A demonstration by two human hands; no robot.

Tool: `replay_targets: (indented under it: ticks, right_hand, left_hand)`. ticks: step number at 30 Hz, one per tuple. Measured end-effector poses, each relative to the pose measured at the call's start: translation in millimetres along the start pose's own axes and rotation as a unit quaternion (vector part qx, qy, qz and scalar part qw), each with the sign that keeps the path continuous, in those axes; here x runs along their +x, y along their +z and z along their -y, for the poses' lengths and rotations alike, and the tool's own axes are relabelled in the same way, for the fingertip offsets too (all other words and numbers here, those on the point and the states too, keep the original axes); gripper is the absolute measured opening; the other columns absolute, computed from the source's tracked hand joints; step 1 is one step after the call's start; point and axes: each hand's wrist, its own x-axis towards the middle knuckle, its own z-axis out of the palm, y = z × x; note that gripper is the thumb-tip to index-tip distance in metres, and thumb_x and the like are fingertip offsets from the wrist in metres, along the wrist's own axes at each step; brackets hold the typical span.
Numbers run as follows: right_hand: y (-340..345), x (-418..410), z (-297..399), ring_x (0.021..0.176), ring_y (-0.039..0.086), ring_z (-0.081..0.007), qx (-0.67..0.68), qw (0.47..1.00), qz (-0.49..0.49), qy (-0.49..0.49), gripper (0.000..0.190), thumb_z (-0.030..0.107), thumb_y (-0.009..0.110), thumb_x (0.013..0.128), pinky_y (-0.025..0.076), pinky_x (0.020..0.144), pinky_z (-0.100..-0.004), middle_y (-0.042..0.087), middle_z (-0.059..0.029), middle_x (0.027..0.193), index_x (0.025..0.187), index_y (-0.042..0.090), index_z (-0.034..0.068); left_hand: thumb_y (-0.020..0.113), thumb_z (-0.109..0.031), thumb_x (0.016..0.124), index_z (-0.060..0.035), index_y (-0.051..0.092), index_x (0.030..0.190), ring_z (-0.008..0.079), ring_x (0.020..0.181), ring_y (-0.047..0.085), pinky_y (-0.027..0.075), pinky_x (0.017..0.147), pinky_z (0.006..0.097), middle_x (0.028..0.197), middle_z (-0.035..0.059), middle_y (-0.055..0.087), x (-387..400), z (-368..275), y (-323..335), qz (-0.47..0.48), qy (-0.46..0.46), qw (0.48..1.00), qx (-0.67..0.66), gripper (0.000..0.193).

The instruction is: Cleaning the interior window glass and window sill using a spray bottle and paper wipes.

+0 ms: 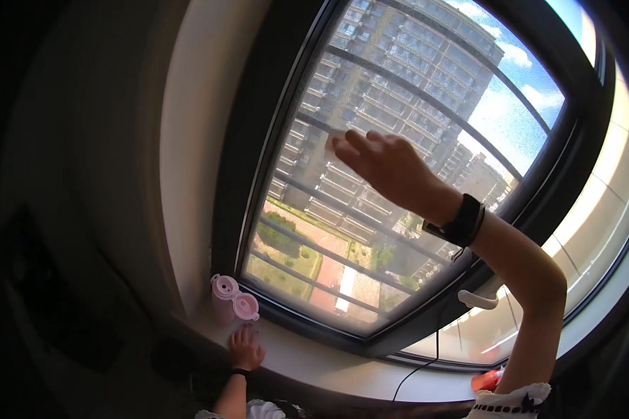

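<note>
My right hand [385,162], with a black watch or band [464,220] on the wrist, is raised in front of the window pane [340,194]. Its fingers are bent and slightly blurred against the glass or mesh; whether something thin is under them cannot be told. On the pale windowsill [314,361] rests my left hand [246,348], fingers a little apart and holding nothing. Just beyond its fingertips stands a pink bottle [224,304] with its round lid [246,306] flipped back.
A dark frame [367,343] borders the pane, with a white window handle [477,299] on its right side. A black cable [424,366] hangs down across the sill. Near my right sleeve lies a red object [485,381], partly hidden. A pale wall [188,173] rises at left.
</note>
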Motion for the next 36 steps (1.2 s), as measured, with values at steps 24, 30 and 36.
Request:
replay_targets:
  ticks: [24,30,36]
  right_hand:
    - [-9,-77,80,0.064,0.063,-0.0146,0.132,0.958,0.24,-0.086,0.028,0.008,0.063,0.083,0.05,0.056,-0.0281,0.062,-0.0058,0.09,0.109,0.052,0.003]
    - [-9,-40,31,0.07,0.065,-0.0166,0.053,0.992,0.117,0.006,0.036,0.003,0.064,0.082,0.051,0.057,-0.0287,0.065,-0.0058,0.095,0.116,0.054,0.009]
    - [-3,4,-45,0.065,0.068,-0.0204,-0.019,0.99,-0.084,0.108,0.039,0.004,0.064,0.084,0.053,0.051,-0.0276,0.068,-0.0085,0.109,0.121,0.056,0.011]
  left_hand:
    - [0.061,-0.026,0.07,-0.0058,0.058,0.112,0.0336,0.125,0.045,0.033,0.104,0.0498,0.13,0.0182,0.051,7,-6,-6,-0.008,-0.004,0.999,-0.033,0.047]
    - [0.061,-0.027,0.071,-0.0066,0.058,0.111,0.0332,0.126,0.044,0.033,0.104,0.0499,0.131,0.0171,0.051,3,-2,-3,-0.007,-0.004,1.0,-0.029,0.045]
    - [0.061,-0.027,0.071,-0.0073,0.058,0.111,0.0327,0.126,0.044,0.033,0.104,0.0498,0.131,0.0165,0.051,1,1,-5,0.002,-0.015,1.0,-0.026,0.044]
